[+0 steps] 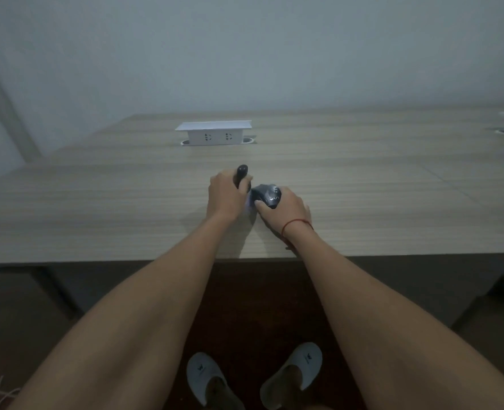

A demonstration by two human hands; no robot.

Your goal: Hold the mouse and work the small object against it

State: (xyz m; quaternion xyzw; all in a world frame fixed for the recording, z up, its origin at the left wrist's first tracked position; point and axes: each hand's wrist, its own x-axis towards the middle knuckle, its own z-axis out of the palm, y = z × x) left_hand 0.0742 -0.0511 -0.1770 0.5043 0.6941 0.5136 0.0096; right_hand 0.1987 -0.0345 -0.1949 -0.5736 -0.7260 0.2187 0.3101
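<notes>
The left hand (225, 196) gripped a slim dark rounded-top handle (241, 174), fingers curled round it, its tip pointing toward 12 o'clock. The right hand (286, 207) clasped a dark grey moulded computer mouse (268, 196) with pale lettering, fingers wrapped over its body. Both sat near the middle of the light wood-grain laminate table (126, 202), the mouse at 3 o'clock of the handle, just beside it.

Judged from the grip, the mouse should have been held steady against the table while the handled item worked at its near-left edge — light pressure, short strokes.

A faint pale patch (249, 204) lay between the hands; its nature could not be made out. The handle's lower end was hidden by the left hand. At 12 o'clock stood a white pop-up socket box (213, 134).
</notes>
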